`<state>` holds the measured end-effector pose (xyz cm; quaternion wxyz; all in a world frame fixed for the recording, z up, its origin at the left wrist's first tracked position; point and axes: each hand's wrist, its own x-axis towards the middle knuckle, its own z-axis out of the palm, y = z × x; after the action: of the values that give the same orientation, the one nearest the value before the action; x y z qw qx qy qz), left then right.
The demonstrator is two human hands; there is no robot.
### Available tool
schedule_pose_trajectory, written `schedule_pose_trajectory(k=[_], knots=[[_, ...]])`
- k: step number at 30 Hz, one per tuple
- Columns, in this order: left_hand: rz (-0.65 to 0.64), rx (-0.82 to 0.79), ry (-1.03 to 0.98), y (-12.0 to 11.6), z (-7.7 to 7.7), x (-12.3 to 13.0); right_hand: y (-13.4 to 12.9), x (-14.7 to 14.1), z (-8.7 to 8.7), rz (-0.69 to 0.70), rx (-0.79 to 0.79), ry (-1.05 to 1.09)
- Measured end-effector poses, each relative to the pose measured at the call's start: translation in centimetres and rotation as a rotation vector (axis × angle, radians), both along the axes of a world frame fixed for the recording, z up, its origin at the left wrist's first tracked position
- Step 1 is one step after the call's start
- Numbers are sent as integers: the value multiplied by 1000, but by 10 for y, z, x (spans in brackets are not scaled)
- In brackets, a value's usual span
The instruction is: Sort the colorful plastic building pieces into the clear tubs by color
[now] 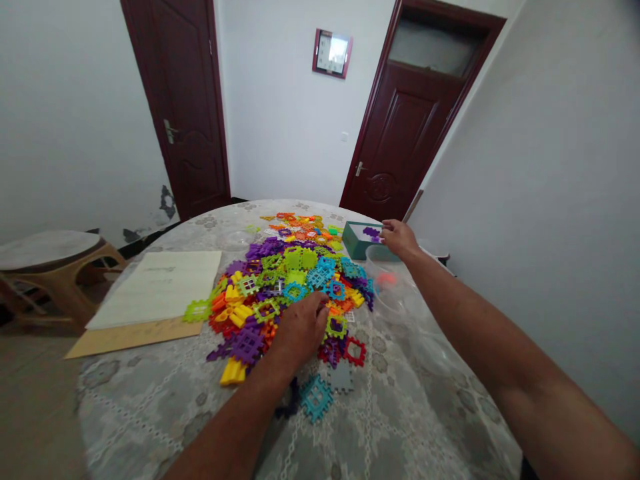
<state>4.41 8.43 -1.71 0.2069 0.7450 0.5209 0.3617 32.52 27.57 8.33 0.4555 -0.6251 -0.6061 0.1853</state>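
Note:
A heap of colourful plastic interlocking building pieces (300, 260) lies on the table. My left hand (303, 327) rests at the near side of this heap, its fingers curled in. What those fingers hold, if anything, is hidden. A lime-green square frame piece (337, 325) lies just beside its thumb. Farther off, my right hand (399, 238) is over the right end of a dark green box (356, 248), fingers stretched out and apart. Purple pieces (371, 232) lie inside the box, close to those fingertips.
Right of the heap stands a clear plastic tub (385, 293) with something red in it. Paper sheets (160, 287) lie on a brown board (135, 338) at left. The round table (400, 427) has a patterned cover. A stool (50, 253) stands beyond its left edge.

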Motion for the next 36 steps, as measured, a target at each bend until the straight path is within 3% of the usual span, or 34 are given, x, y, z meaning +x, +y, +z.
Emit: schedule_pose_trajectory(k=[3,5,8,12,14,18,22,25,29,32,36], knots=[[17,42,-7,0,1,0,-5,-2,-1,-45,58,31],[51,72,-27,0,4,0,-25,-15,-9,-11,71,54],[105,152,-86,-3,10,-3,-79,-46,-30,180,81,66],[171,261,-202,-8,21,-11,-166,-86,-65,333,163,-148],[220,299,-247,-10,30,-17,-196,-97,-85,443,210,-211],[339,351,-281,-16,54,-33,-220,-98,-121,552,223,-244],[348,385,-187,-33,64,-61,-225,-86,-136,600,215,-305],[321,425,23,-55,41,-89,-234,-83,-132,731,180,-404],[286,321,312,-88,-20,-124,-251,-92,-123,933,44,-626],[195,180,469,-104,-56,-139,-258,-99,-121,982,-5,-707],[118,112,515,-108,-67,-139,-257,-100,-121,1016,-12,-704]])
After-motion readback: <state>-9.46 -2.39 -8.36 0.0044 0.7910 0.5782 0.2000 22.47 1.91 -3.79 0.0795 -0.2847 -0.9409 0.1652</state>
